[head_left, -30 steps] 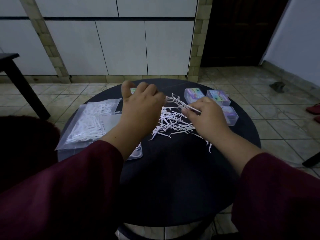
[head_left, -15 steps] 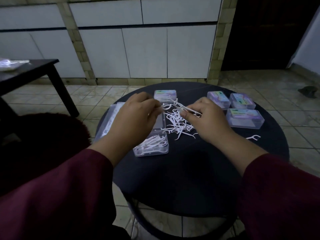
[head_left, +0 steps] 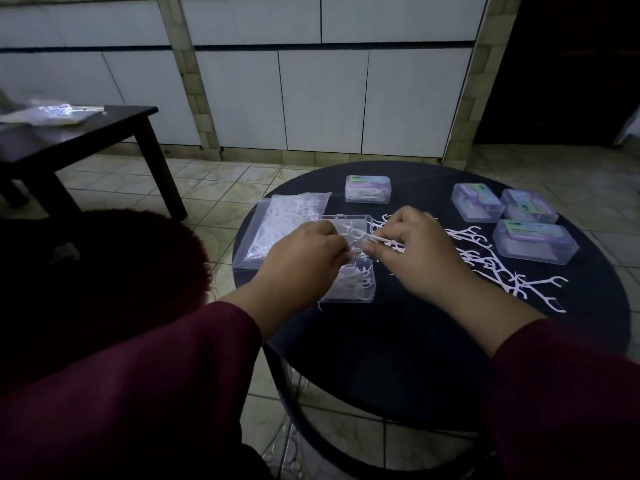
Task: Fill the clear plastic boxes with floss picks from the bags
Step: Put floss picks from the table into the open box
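Note:
An open clear plastic box (head_left: pixel 353 289) holding white floss picks lies on the round black table (head_left: pixel 398 341), its lid (head_left: pixel 349 225) folded back. Over it my left hand (head_left: pixel 304 261) curls its fingers beside my right hand (head_left: pixel 415 254), which pinches a small bunch of floss picks (head_left: pixel 372 237). What my left fingertips hold is hidden. A clear bag of floss picks (head_left: pixel 287 223) lies left of the box. Loose floss picks (head_left: pixel 491 261) are scattered to the right.
One closed labelled box (head_left: pixel 367 189) stands at the table's far side and three more (head_left: pixel 516 220) at the right. A dark side table (head_left: pixel 69 140) with another bag (head_left: pixel 52 112) stands far left. A dark red cushion (head_left: pixel 104 289) sits left of the round table. Tiled floor surrounds it.
The view swung left. Both hands moved from over the loose pile to above the open box, with my right hand still pinching floss picks.

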